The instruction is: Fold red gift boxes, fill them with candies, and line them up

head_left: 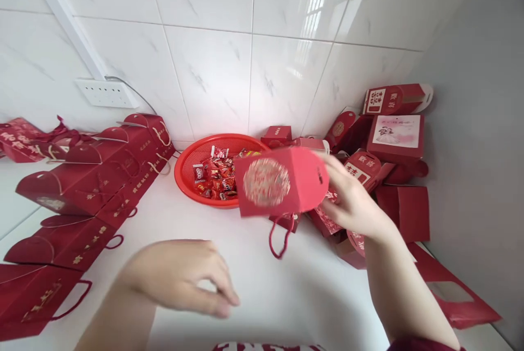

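Note:
My right hand (355, 198) grips a red gift box (266, 184) by its rounded top flap, which has a small slot. A round gold emblem decorates the box's front. The box is held over the right edge of a red plastic basket (182, 182) and hides part of it. Wrapped candies (219, 173) lie in that basket. A dark red cord loop (279, 250) shows below the box. My left hand (184, 274) hovers over the white table, its fingers loosely bent with a gap to the thumb and nothing between them. It is slightly blurred.
Rows of red boxes (88, 192) with cord handles stand on the left. A pile of assorted red boxes (368, 171) fills the right side against the grey panel (470, 149). Behind are a tiled wall (208, 78) and a power strip (107, 93).

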Demonstrator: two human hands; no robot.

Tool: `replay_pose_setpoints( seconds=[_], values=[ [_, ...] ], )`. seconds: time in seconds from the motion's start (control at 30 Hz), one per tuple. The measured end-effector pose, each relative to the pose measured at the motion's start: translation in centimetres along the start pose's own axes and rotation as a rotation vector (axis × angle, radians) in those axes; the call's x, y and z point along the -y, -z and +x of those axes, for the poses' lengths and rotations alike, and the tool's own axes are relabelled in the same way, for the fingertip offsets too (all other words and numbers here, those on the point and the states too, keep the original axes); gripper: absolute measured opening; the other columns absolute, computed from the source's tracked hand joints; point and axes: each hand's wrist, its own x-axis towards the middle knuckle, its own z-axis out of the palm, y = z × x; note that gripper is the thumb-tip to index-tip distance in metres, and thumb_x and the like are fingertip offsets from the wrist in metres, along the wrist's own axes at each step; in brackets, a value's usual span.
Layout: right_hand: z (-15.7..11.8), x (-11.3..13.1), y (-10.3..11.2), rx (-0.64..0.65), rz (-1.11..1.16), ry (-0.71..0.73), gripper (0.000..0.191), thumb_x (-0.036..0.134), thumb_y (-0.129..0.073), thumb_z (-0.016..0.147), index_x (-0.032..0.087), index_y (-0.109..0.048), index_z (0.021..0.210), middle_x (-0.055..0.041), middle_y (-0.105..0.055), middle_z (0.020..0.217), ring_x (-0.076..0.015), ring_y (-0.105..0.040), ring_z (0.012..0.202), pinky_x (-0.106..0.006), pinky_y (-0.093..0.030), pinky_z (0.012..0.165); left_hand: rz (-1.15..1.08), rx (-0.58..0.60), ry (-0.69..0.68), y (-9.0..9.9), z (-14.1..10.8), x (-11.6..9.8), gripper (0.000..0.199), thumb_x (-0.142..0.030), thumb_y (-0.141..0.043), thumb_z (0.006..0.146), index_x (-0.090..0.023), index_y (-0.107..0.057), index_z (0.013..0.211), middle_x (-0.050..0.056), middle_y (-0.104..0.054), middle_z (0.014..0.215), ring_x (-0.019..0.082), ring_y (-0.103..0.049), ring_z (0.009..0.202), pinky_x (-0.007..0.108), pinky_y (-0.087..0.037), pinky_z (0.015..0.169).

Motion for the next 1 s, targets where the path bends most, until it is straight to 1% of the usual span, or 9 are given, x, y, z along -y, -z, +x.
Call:
replay_pose_setpoints(
  seconds=[0.03,0.1,0.17,0.3,0.43,0.6,0.67,0.83,1.0],
  values=[
    [-0.2,0.3,-0.4,0.108,0.050,0.022,0.059,0.006,-0.045,0.086,0.021,-0.046,0.142,-0.0114,-0.043,0.151,-0.0279,-0.042,0.140,-0.048,-0.043,0.113,-0.076,0.049,-0.061,1.1,-1.7,-1.1,0.031,-0.030,-0.064,0.091,-0.031,-0.073,0.121,0.003,-0.077,0.106,0.021,-0.074,0.096,0.026,-0.056,0.088],
    [-0.3,0.6,-1.4,0.295,0.111,0.051,0.055,0.001,-0.043,0.086,0.020,-0.053,0.137,-0.0100,-0.048,0.148,-0.0247,-0.047,0.137,-0.043,-0.046,0.111,-0.138,-0.065,-0.125,2.2,-3.8,-2.4,0.037,-0.023,-0.064,0.090,-0.031,-0.069,0.126,0.004,-0.076,0.107,0.020,-0.073,0.094,0.027,-0.056,0.087],
    [0.0,1.0,-2.8,0.404,0.131,0.079,0.048,0.000,-0.043,0.087,0.019,-0.060,0.128,-0.0090,-0.056,0.141,-0.0226,-0.054,0.130,-0.040,-0.049,0.108,-0.102,-0.290,-0.049,1.9,-3.7,-2.4,0.032,-0.021,-0.060,0.092,-0.031,-0.071,0.120,0.002,-0.076,0.103,0.018,-0.071,0.091,0.026,-0.055,0.084],
    [0.5,1.8,-6.0,0.484,0.158,0.123,0.038,0.001,-0.046,0.089,0.016,-0.066,0.116,-0.0086,-0.065,0.127,-0.0215,-0.061,0.119,-0.038,-0.051,0.102,0.022,-0.689,0.195,-0.8,0.3,-0.1,0.022,-0.032,-0.053,0.097,-0.027,-0.071,0.108,0.002,-0.071,0.104,0.017,-0.067,0.093,0.027,-0.053,0.081],
    [0.8,2.1,-8.0,0.489,0.205,0.112,0.030,0.006,-0.048,0.093,0.015,-0.067,0.114,-0.0092,-0.067,0.121,-0.0208,-0.064,0.111,-0.036,-0.053,0.096,0.133,-0.839,0.230,-3.5,3.9,2.6,0.018,-0.037,-0.056,0.095,-0.021,-0.063,0.096,0.004,-0.063,0.104,0.018,-0.063,0.094,0.032,-0.051,0.086],
    [1.2,1.5,-9.2,0.429,0.355,0.017,0.023,0.010,-0.048,0.096,0.017,-0.068,0.104,-0.0060,-0.071,0.102,-0.0180,-0.067,0.094,-0.032,-0.053,0.084,0.054,-0.828,0.287,-5.3,4.6,4.1,0.028,-0.032,-0.062,0.090,-0.024,-0.052,0.115,0.004,-0.062,0.114,0.020,-0.062,0.101,0.035,-0.050,0.091],
    [1.3,1.0,-9.7,0.404,0.513,-0.106,0.021,0.013,-0.048,0.096,0.018,-0.067,0.100,-0.0041,-0.073,0.096,-0.0163,-0.068,0.087,-0.029,-0.053,0.080,-0.031,-0.793,0.273,-5.5,4.4,4.3,0.039,-0.029,-0.062,0.089,-0.026,-0.047,0.125,0.003,-0.062,0.120,0.020,-0.061,0.108,0.035,-0.050,0.095],
    [0.8,-0.8,-11.8,0.460,0.866,-0.589,0.017,0.029,-0.051,0.095,0.018,-0.064,0.097,0.0020,-0.067,0.063,-0.0115,-0.059,0.049,-0.020,-0.044,0.044,-0.186,-0.697,0.175,-5.3,4.3,4.7,0.041,-0.019,-0.056,0.091,-0.027,-0.047,0.130,0.004,-0.060,0.129,0.019,-0.060,0.116,0.034,-0.048,0.101],
    [-0.4,-1.6,-13.7,0.450,0.995,-0.742,0.016,0.029,-0.059,0.088,0.017,-0.063,0.096,0.0060,-0.059,0.051,-0.0087,-0.053,0.042,-0.017,-0.039,0.042,-0.275,-0.686,0.236,-6.0,4.3,4.0,0.057,-0.031,-0.060,0.091,-0.029,-0.037,0.144,0.007,-0.059,0.133,0.023,-0.057,0.122,0.040,-0.045,0.105]
  ],
)
